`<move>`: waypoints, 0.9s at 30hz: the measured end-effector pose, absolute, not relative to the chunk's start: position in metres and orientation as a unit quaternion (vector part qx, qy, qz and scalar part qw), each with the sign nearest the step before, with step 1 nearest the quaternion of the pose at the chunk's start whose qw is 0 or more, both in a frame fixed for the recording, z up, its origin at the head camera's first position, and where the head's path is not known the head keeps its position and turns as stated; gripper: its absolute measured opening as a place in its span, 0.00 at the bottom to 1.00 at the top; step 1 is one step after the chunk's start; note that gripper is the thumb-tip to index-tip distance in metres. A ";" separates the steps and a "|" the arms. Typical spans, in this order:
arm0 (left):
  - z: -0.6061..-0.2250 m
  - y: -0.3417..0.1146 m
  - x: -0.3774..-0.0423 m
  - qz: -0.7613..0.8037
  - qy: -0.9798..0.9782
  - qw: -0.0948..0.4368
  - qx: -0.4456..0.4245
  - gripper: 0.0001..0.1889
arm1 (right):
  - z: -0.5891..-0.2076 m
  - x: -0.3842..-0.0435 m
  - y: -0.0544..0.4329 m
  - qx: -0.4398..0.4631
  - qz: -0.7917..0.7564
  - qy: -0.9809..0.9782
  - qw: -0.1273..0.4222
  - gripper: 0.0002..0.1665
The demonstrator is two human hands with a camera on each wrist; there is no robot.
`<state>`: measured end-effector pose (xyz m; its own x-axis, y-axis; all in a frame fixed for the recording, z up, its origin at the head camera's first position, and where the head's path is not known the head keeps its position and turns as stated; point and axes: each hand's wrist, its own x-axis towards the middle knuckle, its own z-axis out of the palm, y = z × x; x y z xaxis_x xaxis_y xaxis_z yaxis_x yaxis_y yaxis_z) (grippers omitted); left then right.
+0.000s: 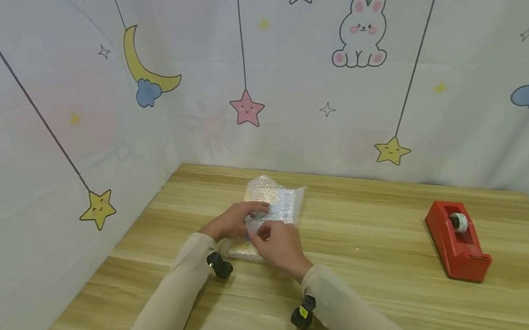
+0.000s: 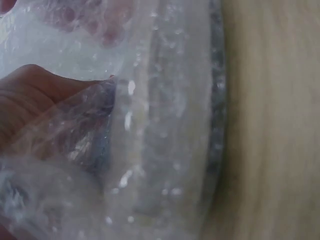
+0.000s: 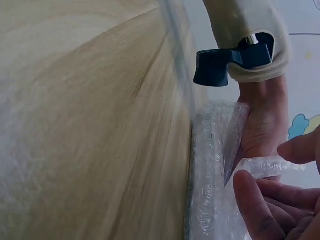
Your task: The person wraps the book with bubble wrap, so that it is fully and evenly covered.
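A flat package in clear bubble wrap (image 1: 289, 203) lies on the wooden table, with a pale sheet-like surface showing through the wrap. My left hand (image 1: 238, 220) is over its left side, thumb and fingers around a loose fold of the wrap. In the left wrist view the thumb (image 2: 45, 92) is partly behind the film. My right hand (image 1: 280, 244) is at the package's near edge, pinching a flap of the wrap between thumb and index finger. The flap (image 3: 265, 166) stretches toward the left hand in the right wrist view. The wrapped contents are blurred by the bubbles.
A red tape dispenser (image 1: 464, 248) with a roll of tape (image 1: 459, 222) stands on the right part of the table (image 1: 375, 261). White fabric (image 1: 311, 142) printed with stars, moons and rabbits hangs behind and along the sides of the table.
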<state>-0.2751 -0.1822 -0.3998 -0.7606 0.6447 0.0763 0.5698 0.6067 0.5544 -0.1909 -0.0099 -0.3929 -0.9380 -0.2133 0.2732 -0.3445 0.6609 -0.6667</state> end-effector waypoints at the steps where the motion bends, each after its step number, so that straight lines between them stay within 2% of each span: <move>1: -0.400 -0.183 -0.276 0.292 0.892 0.066 0.339 0.35 | -0.393 -0.191 -0.010 0.160 0.377 -0.908 0.088 0.11; 7: -0.401 -0.189 -0.276 0.346 0.870 0.095 0.338 0.27 | -0.393 -0.194 -0.008 0.203 0.339 -0.914 0.094 0.10; 11: -0.398 -0.194 -0.278 0.407 0.843 0.159 0.314 0.22 | -0.395 -0.197 -0.007 0.249 0.274 -0.923 0.105 0.10; 14: -0.397 -0.198 -0.282 0.429 0.832 0.207 0.284 0.21 | -0.395 -0.198 -0.007 0.268 0.234 -0.928 0.111 0.08; 20: -0.390 -0.201 -0.287 0.395 0.838 0.249 0.281 0.24 | -0.394 -0.198 -0.007 0.276 0.205 -0.932 0.119 0.07; 24: -0.383 -0.198 -0.285 0.373 0.838 0.262 0.300 0.31 | -0.393 -0.196 -0.008 0.267 0.187 -0.937 0.126 0.07; 27: -0.378 -0.193 -0.280 0.351 0.847 0.254 0.309 0.37 | -0.393 -0.196 -0.008 0.260 0.185 -0.939 0.126 0.05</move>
